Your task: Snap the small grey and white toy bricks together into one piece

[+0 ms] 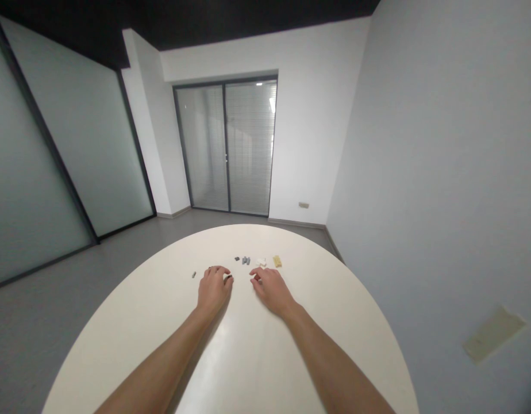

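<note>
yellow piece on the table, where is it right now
In the head view the yellow piece lies on the round white table, beyond the right hand, at the right end of the row, beside the white pieces.

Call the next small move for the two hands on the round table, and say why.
Probably bring the two hands together. The left hand pinches a small white piece at its fingertips and the right hand seems to grip something tiny too, with a gap between them. The loose grey pieces, white pieces and yellow piece lie just beyond.
</note>
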The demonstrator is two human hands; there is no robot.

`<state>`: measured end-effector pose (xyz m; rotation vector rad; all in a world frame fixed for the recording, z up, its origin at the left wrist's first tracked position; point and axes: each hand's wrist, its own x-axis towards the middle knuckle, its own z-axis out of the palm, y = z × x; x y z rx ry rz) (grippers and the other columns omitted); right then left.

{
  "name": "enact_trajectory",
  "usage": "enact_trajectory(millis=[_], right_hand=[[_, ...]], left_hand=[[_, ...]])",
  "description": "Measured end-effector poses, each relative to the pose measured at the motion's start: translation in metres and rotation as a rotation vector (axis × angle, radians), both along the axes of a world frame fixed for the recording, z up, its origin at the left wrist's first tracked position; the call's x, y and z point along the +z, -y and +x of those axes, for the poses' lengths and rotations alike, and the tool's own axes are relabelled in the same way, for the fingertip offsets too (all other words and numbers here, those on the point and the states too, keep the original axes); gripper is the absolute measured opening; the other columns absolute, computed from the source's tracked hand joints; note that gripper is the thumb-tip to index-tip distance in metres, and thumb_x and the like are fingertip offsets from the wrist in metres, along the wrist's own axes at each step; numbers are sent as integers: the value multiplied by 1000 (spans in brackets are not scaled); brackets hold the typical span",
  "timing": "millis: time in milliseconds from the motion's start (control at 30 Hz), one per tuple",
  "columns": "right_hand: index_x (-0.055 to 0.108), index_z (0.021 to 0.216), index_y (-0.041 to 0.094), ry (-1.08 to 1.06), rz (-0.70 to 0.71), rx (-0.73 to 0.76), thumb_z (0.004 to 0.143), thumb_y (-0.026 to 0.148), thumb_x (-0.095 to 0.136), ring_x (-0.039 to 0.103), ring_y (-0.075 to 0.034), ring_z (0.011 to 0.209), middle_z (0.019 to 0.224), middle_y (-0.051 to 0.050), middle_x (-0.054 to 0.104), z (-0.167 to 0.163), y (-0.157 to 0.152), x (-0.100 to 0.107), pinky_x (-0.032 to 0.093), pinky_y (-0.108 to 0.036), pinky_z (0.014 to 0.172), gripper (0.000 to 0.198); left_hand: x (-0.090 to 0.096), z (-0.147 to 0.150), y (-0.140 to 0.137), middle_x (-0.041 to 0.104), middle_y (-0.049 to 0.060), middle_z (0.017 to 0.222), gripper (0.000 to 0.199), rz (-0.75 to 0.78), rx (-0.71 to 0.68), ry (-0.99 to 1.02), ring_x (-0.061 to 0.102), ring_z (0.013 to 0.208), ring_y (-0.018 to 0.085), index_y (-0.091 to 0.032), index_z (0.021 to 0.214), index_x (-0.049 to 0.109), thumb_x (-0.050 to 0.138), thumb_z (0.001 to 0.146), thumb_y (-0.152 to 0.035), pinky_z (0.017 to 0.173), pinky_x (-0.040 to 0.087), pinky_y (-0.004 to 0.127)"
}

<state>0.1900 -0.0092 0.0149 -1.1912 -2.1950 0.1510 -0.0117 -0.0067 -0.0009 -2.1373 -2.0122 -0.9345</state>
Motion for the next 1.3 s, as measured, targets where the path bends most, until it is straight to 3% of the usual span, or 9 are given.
enact_trajectory(millis=[367,733,1300], right_hand=[[62,111,21,1,-7,0,94,20,56,64,-19,93,93,-3,71,-1,1,1,40,-33,91,17],[62,112,22,-1,-1,2,94,21,57,64,-19,94,93,-3,71,-1,-1,-3,40,-33,92,18],[63,112,21,26,-10,-3,94,21,56,64,-19,92,92,-3,71,-1,-1,-1,41,-33,90,19]], left_hand=[[15,10,12,70,9,105,22,-45,-20,-187,59,104,27,-20,101,68,50,88,-19,91,43,40],[10,10,9,70,9,106,25,-53,-33,-233,59,104,27,-19,105,66,48,89,-16,91,41,39],[10,13,4,64,12,119,30,-100,-107,-196,56,112,26,-20,118,59,47,93,-31,92,43,36]])
